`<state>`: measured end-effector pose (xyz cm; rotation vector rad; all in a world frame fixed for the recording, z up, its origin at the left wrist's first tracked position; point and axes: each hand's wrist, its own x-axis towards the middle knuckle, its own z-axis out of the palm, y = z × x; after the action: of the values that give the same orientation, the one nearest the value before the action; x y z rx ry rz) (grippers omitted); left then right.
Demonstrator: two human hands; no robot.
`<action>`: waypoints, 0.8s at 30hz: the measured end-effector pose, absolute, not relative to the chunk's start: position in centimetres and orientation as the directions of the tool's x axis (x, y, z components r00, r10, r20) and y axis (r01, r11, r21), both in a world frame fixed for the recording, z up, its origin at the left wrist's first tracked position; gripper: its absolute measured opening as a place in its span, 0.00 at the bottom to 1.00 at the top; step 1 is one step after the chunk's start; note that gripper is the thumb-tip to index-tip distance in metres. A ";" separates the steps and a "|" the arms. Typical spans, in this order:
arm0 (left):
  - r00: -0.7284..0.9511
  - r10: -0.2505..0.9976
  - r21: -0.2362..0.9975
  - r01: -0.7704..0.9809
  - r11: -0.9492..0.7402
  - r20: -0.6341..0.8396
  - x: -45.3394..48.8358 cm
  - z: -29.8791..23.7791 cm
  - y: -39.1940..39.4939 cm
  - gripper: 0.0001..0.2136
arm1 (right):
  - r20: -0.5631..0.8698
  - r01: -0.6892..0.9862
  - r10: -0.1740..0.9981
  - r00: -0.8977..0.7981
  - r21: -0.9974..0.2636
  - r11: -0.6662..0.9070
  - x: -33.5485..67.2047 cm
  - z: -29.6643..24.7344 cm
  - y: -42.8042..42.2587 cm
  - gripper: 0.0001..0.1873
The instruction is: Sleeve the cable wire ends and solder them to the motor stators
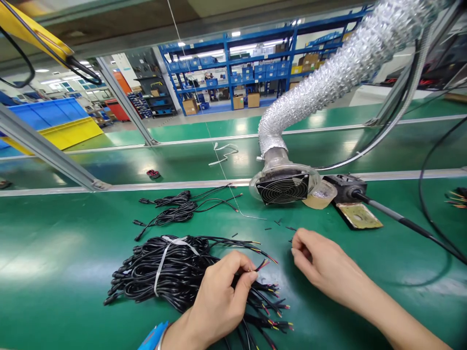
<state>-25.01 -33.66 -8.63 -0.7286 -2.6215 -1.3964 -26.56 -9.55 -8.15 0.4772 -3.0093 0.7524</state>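
Note:
My left hand (226,297) is closed in a pinch on the end of a black cable, whose thin coloured wires (263,265) stick out past the fingertips. Beneath and beside it lies a bundle of black cables (146,272), tied with a white band (160,267); its stripped ends show red, yellow and black wires. To the right, my right hand (323,262) has thumb and index finger pressed together just over the bench. A tiny dark bit shows at its fingertips; whether it is gripped is unclear. Short black tube pieces (278,222) are scattered near that hand.
Two coiled black cables (178,206) lie behind the bundle. A fume extractor fan (282,189) hangs from a silver duct (321,82). Right of it are a tape roll (321,197), a soldering iron (386,211) in its stand and a sponge (359,216). A metal rail (204,183) crosses behind.

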 end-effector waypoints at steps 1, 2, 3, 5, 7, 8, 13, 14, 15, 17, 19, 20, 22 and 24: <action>-0.884 0.371 0.763 0.443 0.471 0.284 -25.0 -8.6 -33.7 0.04 | 0.084 -0.274 -0.283 -0.955 -0.606 0.747 -26.4 -7.9 -9.9 0.05; -0.884 0.373 0.765 0.441 0.470 0.281 -25.0 -8.6 -33.7 0.04 | 0.089 -0.257 -0.285 -0.954 -0.732 0.632 -26.1 -7.7 -10.3 0.06; -0.884 0.375 0.767 0.440 0.468 0.278 -24.9 -8.7 -33.7 0.04 | 0.094 -0.232 -0.284 -0.954 -0.830 0.507 -25.9 -7.7 -10.7 0.07; -0.883 0.381 0.770 0.438 0.463 0.274 -24.9 -8.7 -33.8 0.04 | 0.088 -0.158 -0.261 -0.961 -0.952 0.263 -25.4 -8.0 -11.7 0.08; -0.883 0.386 0.772 0.437 0.462 0.269 -24.8 -8.7 -33.8 0.04 | 0.048 -0.068 -0.229 -0.972 -0.995 0.079 -25.1 -8.6 -12.5 0.09; -0.882 0.386 0.771 0.437 0.463 0.269 -24.8 -8.7 -33.8 0.04 | 0.029 -0.035 -0.212 -0.977 -0.999 0.023 -25.0 -8.8 -12.8 0.09; -0.883 0.385 0.767 0.438 0.468 0.269 -24.8 -8.7 -33.9 0.04 | 0.058 -0.054 -0.141 -0.988 -0.998 -0.031 -25.1 -9.2 -13.1 0.07; -0.884 0.384 0.768 0.437 0.469 0.268 -24.8 -8.7 -33.9 0.04 | 0.064 -0.059 -0.130 -0.989 -0.997 -0.041 -25.1 -9.2 -13.0 0.07; -0.885 0.383 0.768 0.435 0.470 0.267 -24.8 -8.8 -33.8 0.04 | 0.068 -0.062 -0.118 -0.991 -0.997 -0.053 -25.1 -9.2 -13.0 0.07; -0.887 0.382 0.770 0.430 0.472 0.261 -24.8 -8.8 -33.8 0.04 | 0.072 -0.065 -0.101 -0.992 -0.995 -0.073 -25.0 -9.2 -13.0 0.07; -0.885 0.384 0.769 0.432 0.470 0.262 -24.9 -8.8 -33.8 0.04 | 0.079 -0.072 -0.101 -0.992 -0.995 -0.072 -24.9 -9.3 -13.0 0.06; -0.884 0.385 0.769 0.434 0.469 0.264 -24.9 -8.8 -33.7 0.04 | 0.085 -0.079 -0.104 -0.991 -0.995 -0.062 -24.9 -9.3 -13.1 0.06; -0.882 0.385 0.769 0.439 0.466 0.270 -24.9 -8.8 -33.7 0.04 | 0.103 -0.100 -0.103 -0.989 -0.994 -0.038 -24.9 -9.3 -13.1 0.05; -0.882 0.386 0.769 0.440 0.465 0.271 -24.9 -8.8 -33.7 0.04 | 0.125 -0.124 -0.093 -0.988 -0.992 -0.015 -25.0 -9.3 -13.1 0.05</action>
<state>-24.87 -33.74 -8.76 -0.7439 -2.6375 -1.4117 -24.97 -13.06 -9.29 0.2419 -2.1891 2.2095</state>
